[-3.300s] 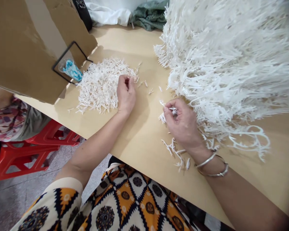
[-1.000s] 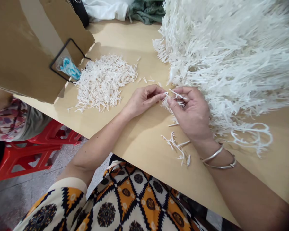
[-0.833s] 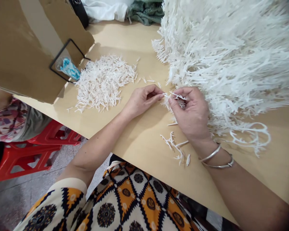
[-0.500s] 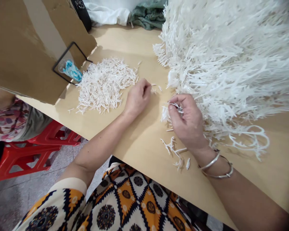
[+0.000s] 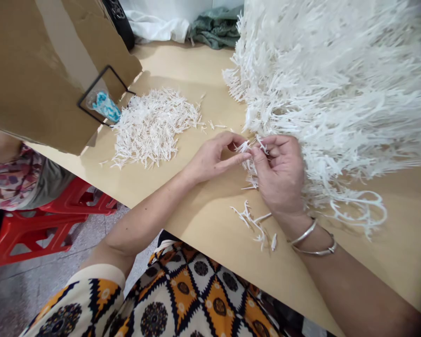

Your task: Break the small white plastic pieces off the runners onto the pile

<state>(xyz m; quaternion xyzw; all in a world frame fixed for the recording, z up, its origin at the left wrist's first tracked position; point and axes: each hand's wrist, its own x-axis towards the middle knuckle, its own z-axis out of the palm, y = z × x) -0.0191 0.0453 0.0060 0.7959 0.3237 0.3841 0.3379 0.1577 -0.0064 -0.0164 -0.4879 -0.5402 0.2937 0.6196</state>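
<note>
My left hand (image 5: 219, 157) and my right hand (image 5: 280, 171) meet over the table, fingertips nearly touching. The left thumb and forefinger close around a small white branched piece (image 5: 243, 146). In the right hand, thumb and fingers pinch a white branched strand (image 5: 262, 146), partly hidden by the fingers. Below the hands lie loose white branched scraps (image 5: 250, 217). A low pile of short white pieces (image 5: 154, 126) spreads to the left of my left hand. Beyond my right hand rises a large heap of white branched strands (image 5: 330, 84), like thin plastic.
On the left stands a cardboard box (image 5: 49, 70) behind a black wire frame (image 5: 96, 89) and a clear-and-blue crumpled item (image 5: 107, 106). White cloth (image 5: 157, 27) and green cloth (image 5: 215, 28) lie at the back. Red stools (image 5: 38, 229) and a seated person (image 5: 14, 178) are at lower left.
My left hand has moved right from beside the low pile to meet my right hand at a white piece. Several small pieces now show on the table where it was.
</note>
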